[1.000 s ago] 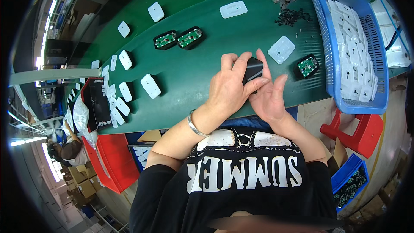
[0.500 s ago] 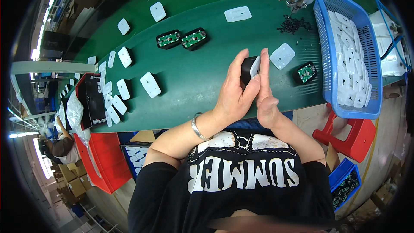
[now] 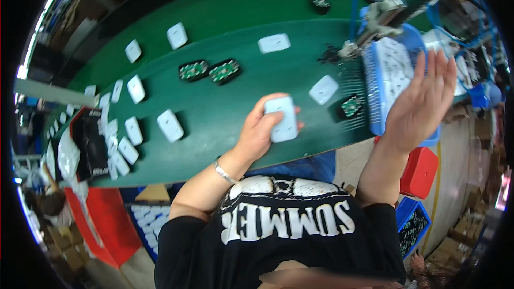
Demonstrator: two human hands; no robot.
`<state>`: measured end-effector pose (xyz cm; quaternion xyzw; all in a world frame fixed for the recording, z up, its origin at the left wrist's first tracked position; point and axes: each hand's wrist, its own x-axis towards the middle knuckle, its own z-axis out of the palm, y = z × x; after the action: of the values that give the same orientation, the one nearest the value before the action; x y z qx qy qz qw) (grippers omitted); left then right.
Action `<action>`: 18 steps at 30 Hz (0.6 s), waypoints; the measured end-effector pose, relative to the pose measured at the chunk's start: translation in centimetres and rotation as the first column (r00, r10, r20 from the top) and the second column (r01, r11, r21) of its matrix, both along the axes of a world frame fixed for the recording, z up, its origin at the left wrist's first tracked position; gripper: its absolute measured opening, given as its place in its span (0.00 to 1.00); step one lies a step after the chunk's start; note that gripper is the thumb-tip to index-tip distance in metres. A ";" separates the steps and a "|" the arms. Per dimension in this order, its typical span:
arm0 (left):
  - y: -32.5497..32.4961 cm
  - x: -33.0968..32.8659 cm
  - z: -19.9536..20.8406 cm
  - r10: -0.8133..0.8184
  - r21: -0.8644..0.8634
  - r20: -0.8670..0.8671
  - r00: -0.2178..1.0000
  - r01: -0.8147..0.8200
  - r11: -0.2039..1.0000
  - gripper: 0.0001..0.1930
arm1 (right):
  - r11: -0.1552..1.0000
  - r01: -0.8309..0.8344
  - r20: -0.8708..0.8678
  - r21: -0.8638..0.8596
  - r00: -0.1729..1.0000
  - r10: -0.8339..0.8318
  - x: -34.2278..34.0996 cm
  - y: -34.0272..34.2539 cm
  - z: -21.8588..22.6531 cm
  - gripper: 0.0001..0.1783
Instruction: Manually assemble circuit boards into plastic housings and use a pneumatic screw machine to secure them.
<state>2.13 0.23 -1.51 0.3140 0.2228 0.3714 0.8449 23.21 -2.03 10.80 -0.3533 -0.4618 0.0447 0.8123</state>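
Observation:
My left hand is closed around a small case with a white cover, its thumb lying on the cover and its fingers underneath. My right hand is raised over the right side of the blue basket, fingers stretched out and holding nothing. White covers fill the basket. Between the hands lie a loose white cover and a black case with a green circuit board. Two more such open cases sit farther left on the green table.
A metal fixture with blue hoses hangs over the basket's far end. Beside it is a pile of small dark parts. White-covered cases and a black box occupy the left side. A red stool stands below right.
My hands have parted. The left keeps the white-covered case, now turned cover up; the right has swung right and up to the basket. The whole view has shifted.

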 end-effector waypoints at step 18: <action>-0.7 -3.3 0.5 -0.031 -0.236 -0.249 0.968 -0.030 0.971 0.19 | 0.587 -0.735 -0.036 -0.340 0.634 0.773 -2.1 7.6 7.7 0.11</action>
<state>-1.20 -0.46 -1.01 0.2551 0.3708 0.2991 0.8414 21.07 5.59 18.54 -0.2537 -0.5999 0.4393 0.6187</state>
